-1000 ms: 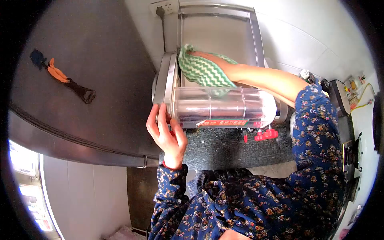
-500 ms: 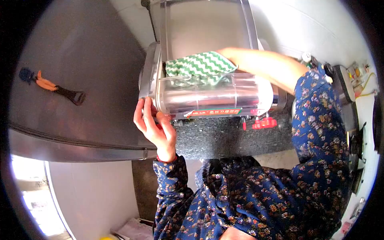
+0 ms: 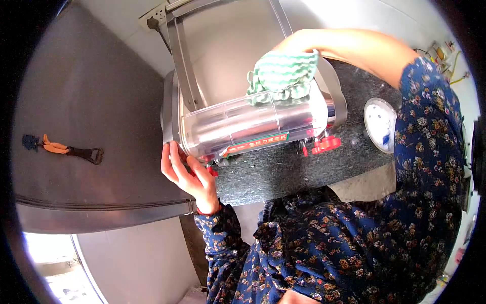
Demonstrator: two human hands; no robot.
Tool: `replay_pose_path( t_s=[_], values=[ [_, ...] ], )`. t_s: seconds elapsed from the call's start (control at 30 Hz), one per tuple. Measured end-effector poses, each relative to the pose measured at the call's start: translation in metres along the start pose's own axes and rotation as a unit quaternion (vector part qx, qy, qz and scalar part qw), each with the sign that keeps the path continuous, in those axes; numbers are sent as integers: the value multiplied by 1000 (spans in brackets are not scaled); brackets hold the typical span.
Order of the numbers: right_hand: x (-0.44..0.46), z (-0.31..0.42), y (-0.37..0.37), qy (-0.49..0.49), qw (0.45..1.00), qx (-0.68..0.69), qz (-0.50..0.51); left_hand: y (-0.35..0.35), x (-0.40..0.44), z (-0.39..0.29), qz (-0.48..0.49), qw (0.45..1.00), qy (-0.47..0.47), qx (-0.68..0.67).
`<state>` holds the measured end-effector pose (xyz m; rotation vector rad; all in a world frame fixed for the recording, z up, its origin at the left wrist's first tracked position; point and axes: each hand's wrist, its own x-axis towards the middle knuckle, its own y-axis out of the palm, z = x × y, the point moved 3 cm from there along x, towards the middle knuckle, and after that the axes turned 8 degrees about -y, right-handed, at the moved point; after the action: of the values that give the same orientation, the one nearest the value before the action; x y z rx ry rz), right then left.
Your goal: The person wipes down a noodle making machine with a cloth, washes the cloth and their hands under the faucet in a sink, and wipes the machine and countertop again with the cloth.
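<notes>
My R hand's (image 3: 296, 42) fingers, mostly hidden, grasp a green-and-white zigzag-striped cloth (image 3: 284, 73), prob. soft, light, best bunched mid-fold; L hand's (image 3: 195, 181) fingers rest loosely spread on the near corner of a silver metal roller machine (image 3: 230, 129), prob. heavy, stiff. I'd hold its casing; clear plastic cover (image 3: 202, 119) looks slick. Red-and-green label strip (image 3: 258, 144), right of L fingers: approx. "免拆刀压面机", rest illegible.

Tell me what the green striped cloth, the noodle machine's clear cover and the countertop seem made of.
Green striped cloth: soft, matte fabric, since it bunches and folds; fibre unclear. Clear cover: probably glossy plastic, being see-through with bright glints. Countertop: likely polished granite or similar stone, judging by its dark speckling and sheen.
</notes>
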<state>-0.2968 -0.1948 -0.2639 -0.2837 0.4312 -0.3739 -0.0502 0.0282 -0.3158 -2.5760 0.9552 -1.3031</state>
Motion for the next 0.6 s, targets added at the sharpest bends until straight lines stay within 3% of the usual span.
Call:
replay_pose_path(
  t_s=[0.07, 0.1, 0.13, 0.17, 0.23, 0.27, 0.33, 0.37, 0.4, 0.47, 0.57, 0.6],
  values=[
    [-16, 12, -3, -23, 998, -39, -33, -2, -1, -1, -1, 1000, 0, -2],
    [-36, 44, 7, -49, 987, -123, -91, -1, -1, -1, -1, 1000, -3, -12],
    [-48, 32, 4, -165, 981, 45, -96, 0, -1, -1, -1, 1000, -8, -20],
    [-64, 18, 0, -273, 933, 215, -95, -1, -1, -1, -1, 1000, -14, -26],
    [-86, 26, 16, -89, 981, -52, -164, -1, -1, 0, -1, 1000, -5, -18],
    [-73, 24, 49, -64, 969, 114, -212, -1, -2, 2, -2, 1000, 1, -18],
    [-49, 22, 114, -61, 826, 450, -334, -3, -1, 1, 12, 1000, -6, -15],
    [-44, 19, 123, -51, 872, 338, -350, -2, -1, 1, 12, 999, -16, -38],
    [-36, 21, 134, -59, 863, 359, -351, -1, -1, 1, 12, 998, -26, -61],
    [-12, 32, 153, -102, 828, 440, -332, -1, -2, 3, 23, 998, -26, -47],
    [35, 68, 175, -171, 731, 616, -237, 0, -1, 0, 28, 999, -8, -45],
    [47, 80, 178, -185, 752, 541, -327, 1, -1, 1, 32, 998, -2, -46]
  ],
)
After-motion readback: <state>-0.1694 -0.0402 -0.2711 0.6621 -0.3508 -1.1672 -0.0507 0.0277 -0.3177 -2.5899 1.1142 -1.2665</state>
